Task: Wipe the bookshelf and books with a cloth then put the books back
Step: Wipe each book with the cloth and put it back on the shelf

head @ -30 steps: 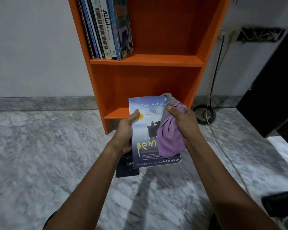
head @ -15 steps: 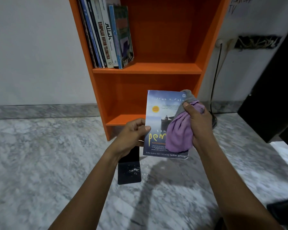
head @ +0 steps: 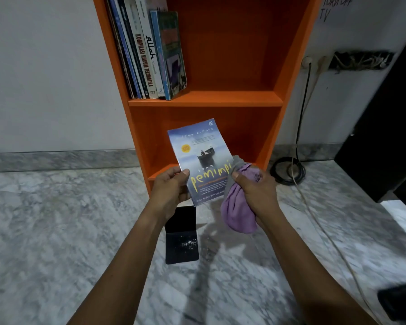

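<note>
Paperback book (head: 203,153) up in mid-air before the lower compartment of the orange bookshelf (head: 232,99), front cover toward the camera, top leaning a little to the left. Cover pale blue-grey, sky over water, with a small dark boat at the middle, a round gold sticker near the left edge, and a yellow handwritten title "pemimpi" across the lower half with lines of small white print beneath.

Gripped at the lower left edge by the left hand (head: 169,188), thumb on the cover, fingers curled behind. Lower right corner hidden under a purple cloth (head: 238,214), grey at its top end, bunched in the right hand (head: 256,191), thumb and fingers curled round it and pressing it to the cover.

One board up, a row of books (head: 150,55) standing at the left end, leaning against the side wall, spines white, blue and dark.

Below the hands, on the grey-white marble floor (head: 56,231), a flat black thing (head: 182,240) flecked with white, just in front of the bookshelf's foot. To the right, a coiled black cable (head: 287,170) running up to a wall socket (head: 306,62).
</note>
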`<action>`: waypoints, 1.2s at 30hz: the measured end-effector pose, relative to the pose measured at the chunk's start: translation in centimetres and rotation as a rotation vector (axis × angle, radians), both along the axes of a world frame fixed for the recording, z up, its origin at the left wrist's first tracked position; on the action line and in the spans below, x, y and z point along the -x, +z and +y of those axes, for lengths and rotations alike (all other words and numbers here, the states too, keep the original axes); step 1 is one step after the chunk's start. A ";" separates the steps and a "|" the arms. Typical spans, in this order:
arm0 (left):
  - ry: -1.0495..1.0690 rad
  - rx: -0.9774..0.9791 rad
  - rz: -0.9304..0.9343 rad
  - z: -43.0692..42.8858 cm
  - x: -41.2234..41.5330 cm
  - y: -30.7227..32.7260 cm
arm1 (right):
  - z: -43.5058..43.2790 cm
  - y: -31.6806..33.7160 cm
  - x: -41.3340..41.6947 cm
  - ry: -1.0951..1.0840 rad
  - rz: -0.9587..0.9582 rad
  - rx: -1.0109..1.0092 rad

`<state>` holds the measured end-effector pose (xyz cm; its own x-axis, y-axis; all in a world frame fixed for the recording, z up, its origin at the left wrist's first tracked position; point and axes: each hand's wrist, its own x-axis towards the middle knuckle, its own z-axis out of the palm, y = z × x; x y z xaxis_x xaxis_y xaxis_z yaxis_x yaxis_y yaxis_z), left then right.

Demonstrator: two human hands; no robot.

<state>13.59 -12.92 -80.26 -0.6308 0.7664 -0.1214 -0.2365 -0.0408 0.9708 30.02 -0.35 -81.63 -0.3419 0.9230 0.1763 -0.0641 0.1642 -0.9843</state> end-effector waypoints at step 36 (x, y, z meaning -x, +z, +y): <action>-0.177 0.047 0.243 -1.2 0.9 3.1 | 1.1 -1.9 0.5 0.103 0.182 0.270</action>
